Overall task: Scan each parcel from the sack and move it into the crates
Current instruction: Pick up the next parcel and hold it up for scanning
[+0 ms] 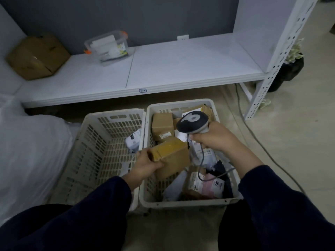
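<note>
Below right hand (215,138) fingers clutching the scanner (193,122), left hand (146,163) fingers grip a cardboard parcel (174,154) whose turned-away label could misscan.

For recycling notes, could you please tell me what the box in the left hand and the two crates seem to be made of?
The box looks like matte brown cardboard, probably with glossy tape on top. The left crate and right crate look like off-white plastic: slotted walls, rounded rims.
</note>
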